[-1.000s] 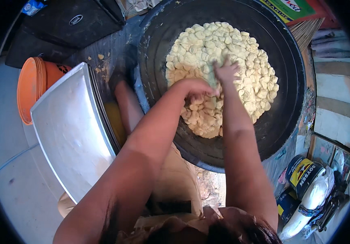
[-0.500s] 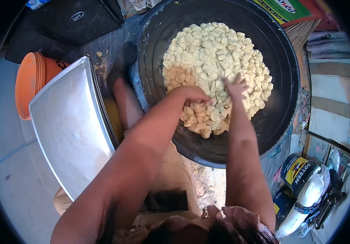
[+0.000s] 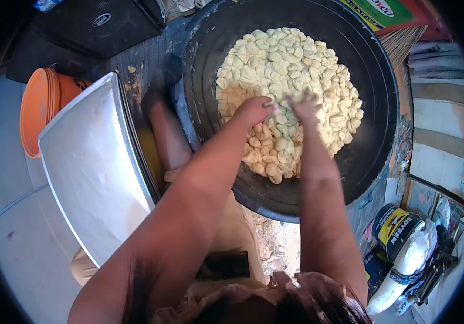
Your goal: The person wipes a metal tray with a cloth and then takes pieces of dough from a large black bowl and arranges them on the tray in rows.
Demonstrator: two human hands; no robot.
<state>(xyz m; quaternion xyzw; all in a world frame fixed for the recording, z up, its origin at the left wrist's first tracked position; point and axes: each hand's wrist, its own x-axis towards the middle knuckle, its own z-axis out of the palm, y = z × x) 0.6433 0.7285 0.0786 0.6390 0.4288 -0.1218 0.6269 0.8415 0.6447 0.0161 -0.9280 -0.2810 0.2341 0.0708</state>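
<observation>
A wide round black basin (image 3: pixel 202 70) holds a broad pile of pale yellow, lumpy dough pieces (image 3: pixel 323 81). My left hand (image 3: pixel 254 112) rests at the near left part of the pile, its fingers curled together and touching the dough. Whatever they may enclose is hidden by the hand. A short way to its right, my right hand (image 3: pixel 306 108) is over the middle of the pile, palm down. Its fingers are apart and a little blurred, with nothing visibly gripped.
Left of my legs leans a stack of silver metal trays (image 3: pixel 94 156), with orange buckets (image 3: pixel 40 110) behind it. A black speaker-like box (image 3: pixel 89 35) stands at the far left. Paint cans (image 3: pixel 396 229) and a white plastic-wrapped bundle (image 3: pixel 407 264) sit at the near right.
Both hands have shifted: the left one moved slightly farther into the pile, while the right one drew left toward it and slightly away from me. The basin has not moved.
</observation>
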